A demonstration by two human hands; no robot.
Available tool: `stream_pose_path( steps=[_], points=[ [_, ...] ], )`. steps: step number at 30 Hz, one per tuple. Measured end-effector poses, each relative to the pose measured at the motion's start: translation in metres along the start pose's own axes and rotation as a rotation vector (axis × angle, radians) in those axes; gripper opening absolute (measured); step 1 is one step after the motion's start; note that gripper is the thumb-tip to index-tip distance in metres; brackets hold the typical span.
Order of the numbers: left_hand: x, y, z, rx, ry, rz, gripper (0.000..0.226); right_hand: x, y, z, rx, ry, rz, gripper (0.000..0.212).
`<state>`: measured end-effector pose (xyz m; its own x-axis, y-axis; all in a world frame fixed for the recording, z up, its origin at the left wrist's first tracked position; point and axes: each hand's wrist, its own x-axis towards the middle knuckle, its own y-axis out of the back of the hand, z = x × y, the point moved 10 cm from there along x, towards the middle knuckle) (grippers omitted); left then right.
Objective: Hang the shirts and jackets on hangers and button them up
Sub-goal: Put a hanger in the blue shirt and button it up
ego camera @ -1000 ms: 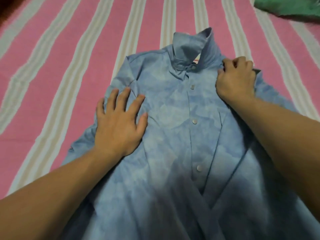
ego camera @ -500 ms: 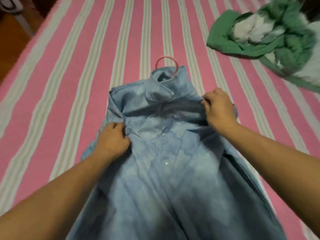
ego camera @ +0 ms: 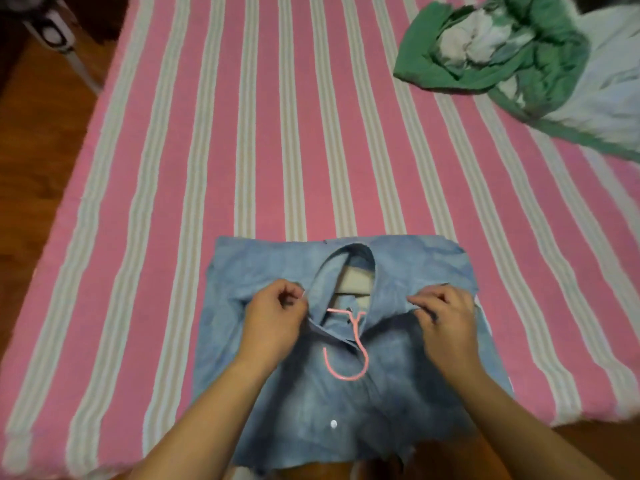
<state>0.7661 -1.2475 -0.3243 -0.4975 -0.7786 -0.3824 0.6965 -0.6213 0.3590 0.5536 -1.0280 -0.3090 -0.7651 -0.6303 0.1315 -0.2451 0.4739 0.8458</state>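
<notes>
Most of the pink hanger (ego camera: 348, 355) is hidden inside the blue shirt (ego camera: 346, 393); only its hook shows at the collar. The shirt's near end runs off the bed's (ego camera: 207, 150) front edge. The green garment (ego camera: 502, 57) is cut off at upper right.

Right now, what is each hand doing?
Left hand: pinching the light blue button-up shirt beside its collar.
Right hand: pinching the same shirt.

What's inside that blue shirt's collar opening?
A pink hanger: its hook pokes out of the blue shirt at the neck, with a pale label behind. The hanger's shoulders are covered by fabric, so unseen.
</notes>
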Motion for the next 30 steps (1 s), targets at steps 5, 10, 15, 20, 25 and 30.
stream_pose_path(
  steps=[5, 10, 15, 20, 25, 30],
  points=[
    [-0.021, -0.02, -0.078, -0.082, 0.119, 0.024, 0.021, -0.051, -0.023, 0.027, -0.038, -0.309, 0.034, 0.03],
    [-0.038, -0.031, -0.127, -0.075, 0.219, 0.102, 0.015, -0.096, -0.064, 0.009, 0.398, -0.605, -0.07, 0.033],
    [-0.05, -0.038, -0.152, -0.088, 0.363, 0.168, 0.002, -0.111, -0.107, -0.005, 0.445, -0.667, -0.2, 0.069],
    [-0.06, -0.054, -0.166, -0.69, 0.579, 0.289, 0.015, -0.11, -0.076, 0.017, 0.56, -0.868, 0.136, 0.034],
    [-0.052, -0.05, -0.102, -0.962, 0.407, -0.125, 0.027, -0.1, -0.046, 0.037, 0.769, -0.921, 0.197, 0.029],
    [-0.036, -0.024, -0.086, -0.475, 0.181, -0.374, 0.011, -0.063, -0.042, 0.041, 0.877, -0.823, -0.128, 0.025]
  ],
)
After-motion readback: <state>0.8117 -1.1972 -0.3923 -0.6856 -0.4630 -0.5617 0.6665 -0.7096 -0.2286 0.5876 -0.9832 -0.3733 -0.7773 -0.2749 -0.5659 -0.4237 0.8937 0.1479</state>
